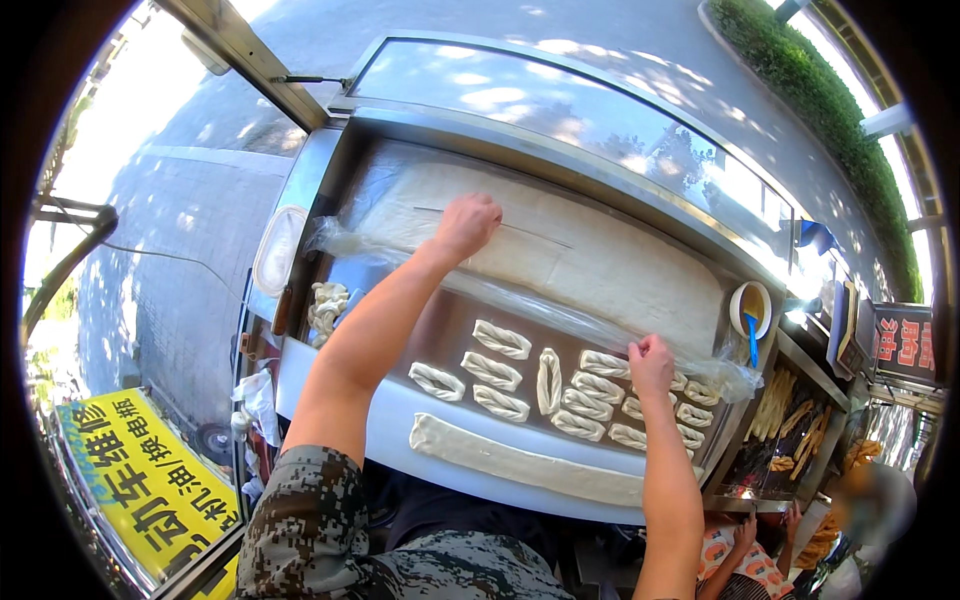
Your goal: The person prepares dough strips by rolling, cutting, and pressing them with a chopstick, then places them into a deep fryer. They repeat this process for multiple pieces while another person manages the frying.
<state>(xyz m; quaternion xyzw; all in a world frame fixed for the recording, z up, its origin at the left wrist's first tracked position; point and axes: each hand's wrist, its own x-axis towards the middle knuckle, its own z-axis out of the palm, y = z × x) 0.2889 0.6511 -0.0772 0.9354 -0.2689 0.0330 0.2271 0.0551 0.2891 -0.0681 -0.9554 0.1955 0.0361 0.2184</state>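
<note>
Right hand point(651, 362): fingertips together on the plastic film point(540, 307), forearm reaching straight from near right.
Left hand point(468, 224): fingers curled together over the far dough sheet point(620, 275), anything gripped too hidden to tell; arm stretched far.
Metal tray point(443, 342): dough twists point(502, 339) in rows, near side of film.
Bowl point(736, 311): far right, yellowish contents, blue spoon point(753, 345).

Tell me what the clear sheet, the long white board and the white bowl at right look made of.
Clear sheet: thin, glossy plastic film, judging by its transparency and crinkles. White board: probably smooth plastic, being evenly white without visible grain. White bowl: smooth and pale, perhaps plastic or glazed ceramic; the look leaves it open.
</note>
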